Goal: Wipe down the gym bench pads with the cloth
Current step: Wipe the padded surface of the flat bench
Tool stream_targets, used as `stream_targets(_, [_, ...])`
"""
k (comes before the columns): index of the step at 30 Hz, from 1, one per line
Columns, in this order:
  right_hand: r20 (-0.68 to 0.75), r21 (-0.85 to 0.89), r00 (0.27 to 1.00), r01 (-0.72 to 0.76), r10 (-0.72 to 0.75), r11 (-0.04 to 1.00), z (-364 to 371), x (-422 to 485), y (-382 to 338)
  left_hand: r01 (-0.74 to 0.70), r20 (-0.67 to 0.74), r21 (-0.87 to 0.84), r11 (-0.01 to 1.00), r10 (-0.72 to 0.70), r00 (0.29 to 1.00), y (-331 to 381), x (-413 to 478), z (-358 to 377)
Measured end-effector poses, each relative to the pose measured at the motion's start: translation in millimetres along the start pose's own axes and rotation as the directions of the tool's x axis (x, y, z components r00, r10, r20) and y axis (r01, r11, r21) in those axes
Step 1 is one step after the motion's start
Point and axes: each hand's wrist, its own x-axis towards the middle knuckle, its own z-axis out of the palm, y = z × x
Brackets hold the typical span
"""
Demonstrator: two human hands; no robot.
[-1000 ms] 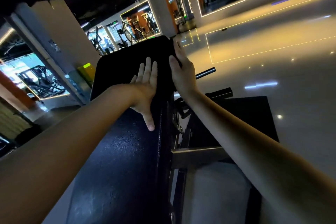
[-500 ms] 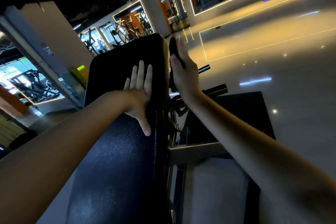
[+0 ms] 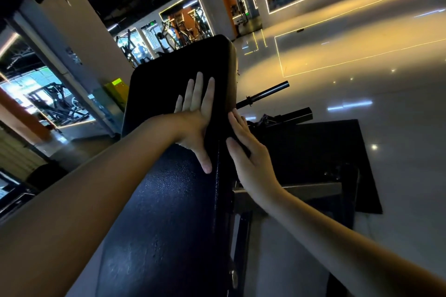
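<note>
The bench pad [image 3: 169,212] runs up the middle of the view, a long black tilted cushion. It looks firm, grainy and slightly slick, likely fixed to its frame, so it is best braced from above and wiped along its faces. The left hand [image 3: 195,123] lies flat on top, fingers straight and together, thumb spread. The right hand [image 3: 251,164] presses straight fingers against the pad's right edge. Whether the cloth lies under them is too dark to tell.

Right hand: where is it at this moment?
In the head view, the right hand lies with fingers straight against the right side edge of the black bench pad, just right of the left hand resting flat on the pad's top.
</note>
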Motion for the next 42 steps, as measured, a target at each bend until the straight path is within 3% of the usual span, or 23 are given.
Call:
stream_targets(3, [-0.135,0.178,0.99,-0.01,0.034,0.984,-13,44,-28,-0.034,0.05,-0.094,0.995,0.039,0.998,-7,-8,8])
stream_targets(6, [-0.214,-0.039,0.976,0.033,-0.041,0.999,-20,114,-38,-0.116,-0.086,-0.335,0.935,0.093,0.992,-17,-11,34])
stream_targets(9, [-0.146,-0.221,0.988,0.013,-0.047,0.975,-14,149,-28,-0.187,-0.33,-0.406,0.895,0.048,0.943,-21,-5,63])
stream_targets(13, [-0.139,-0.291,0.978,0.107,-0.153,0.951,-2,116,-8,-0.194,-0.504,-0.364,0.911,-0.018,0.864,-11,2,84])
stream_targets(18, [-0.049,-0.077,0.999,-0.013,0.009,0.997,6,-4,17,-0.206,-0.631,-0.384,0.9,-0.093,0.77,-4,6,94])
stream_targets(21, [0.01,0.009,1.0,-0.009,0.009,1.0,0,-24,12,-0.214,-0.663,-0.394,0.894,-0.115,0.74,-2,7,96])
stream_targets(23, [-0.044,0.079,0.999,-0.011,0.014,0.997,-8,2,-2,-0.233,-0.672,-0.424,0.875,-0.131,0.729,-2,6,97])
stream_targets(25, [-0.133,0.002,0.989,0.06,-0.06,0.998,-17,52,-14,-0.244,-0.688,-0.453,0.857,-0.162,0.707,0,5,100])
stream_targets(28, [-0.156,-0.187,0.981,0.087,-0.117,0.978,-20,126,-20,-0.231,-0.705,-0.469,0.853,-0.203,0.679,3,6,103])
stream_targets(31, [-0.149,-0.236,0.979,0.098,-0.136,0.967,-7,127,-4,-0.215,-0.719,-0.462,0.86,-0.221,0.659,4,7,103])
stream_targets(38, [-0.027,-0.019,0.999,-0.041,0.041,0.999,7,-25,19,-0.185,-0.722,-0.435,0.881,-0.219,0.657,4,8,103])
stream_targets(42, [-0.015,0.147,0.995,-0.099,0.102,0.984,-9,-12,-3,-0.196,-0.722,-0.437,0.878,-0.213,0.658,4,8,104])
